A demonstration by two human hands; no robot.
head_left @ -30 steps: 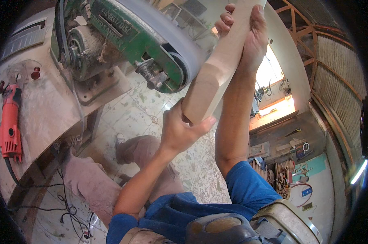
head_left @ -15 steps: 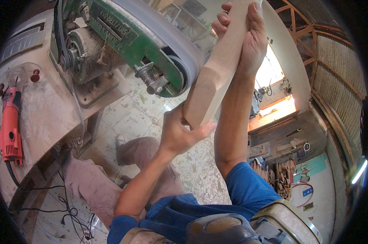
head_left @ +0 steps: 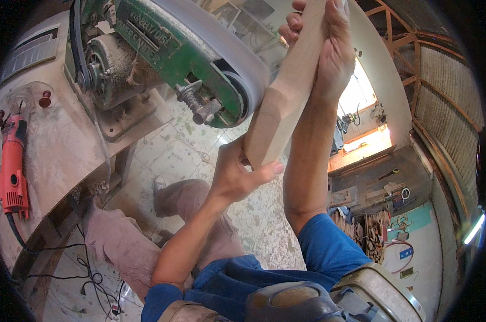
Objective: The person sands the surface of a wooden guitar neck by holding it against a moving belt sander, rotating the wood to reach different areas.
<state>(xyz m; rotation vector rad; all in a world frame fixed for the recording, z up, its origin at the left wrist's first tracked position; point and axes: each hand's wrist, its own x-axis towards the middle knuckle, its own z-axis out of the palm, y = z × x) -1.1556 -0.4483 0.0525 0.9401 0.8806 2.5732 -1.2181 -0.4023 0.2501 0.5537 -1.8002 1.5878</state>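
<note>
Between both hands is a long, pale shaped piece of wood (head_left: 286, 96), slanting from lower left to the top of the view. My left hand (head_left: 235, 172) is closed round its thick lower end, thumb along the edge. Higher up, my right hand (head_left: 334, 53) grips the narrower part, fingers wrapped on the far side; the wood's top end runs out of view. Just left of the wood is the rounded end of a green belt sander (head_left: 200, 70), its grey belt (head_left: 240, 53) blurred. The wood's side lies against or very close to the belt; I cannot tell which.
The sander and its dusty motor (head_left: 111, 67) stand on a workbench (head_left: 60, 139) at left. A red rotary power tool (head_left: 13, 172) lies there, its black cord hanging to the floor. Electric cables (head_left: 92, 279) trail on the tiles. Wood offcuts (head_left: 374, 231) are stacked at right.
The wood's lower end and my left hand have shifted very slightly up. Both hands keep their hold, and the rest looks the same.
</note>
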